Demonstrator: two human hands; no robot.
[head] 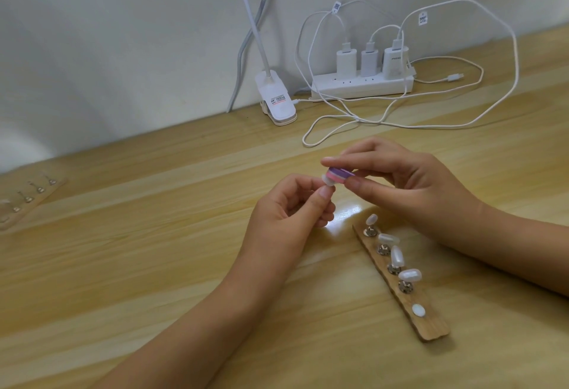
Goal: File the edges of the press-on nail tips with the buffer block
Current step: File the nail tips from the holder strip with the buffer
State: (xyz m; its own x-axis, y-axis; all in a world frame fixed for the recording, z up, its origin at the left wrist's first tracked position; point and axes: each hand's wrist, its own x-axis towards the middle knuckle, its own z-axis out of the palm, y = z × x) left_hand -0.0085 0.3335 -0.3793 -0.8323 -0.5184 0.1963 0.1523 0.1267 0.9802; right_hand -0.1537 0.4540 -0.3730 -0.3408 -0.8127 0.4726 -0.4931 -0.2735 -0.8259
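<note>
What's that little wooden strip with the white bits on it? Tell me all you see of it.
The wooden strip is a thin, flat slat lying slantwise on the table, beside the right forearm. Four metal studs stand in a row along it, each carrying a pearly white nail tip. Its near end bears only a white oval pad. The left hand and right hand are both off it.

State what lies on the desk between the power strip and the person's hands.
White cable loops lie there, shown in the head view.
</note>
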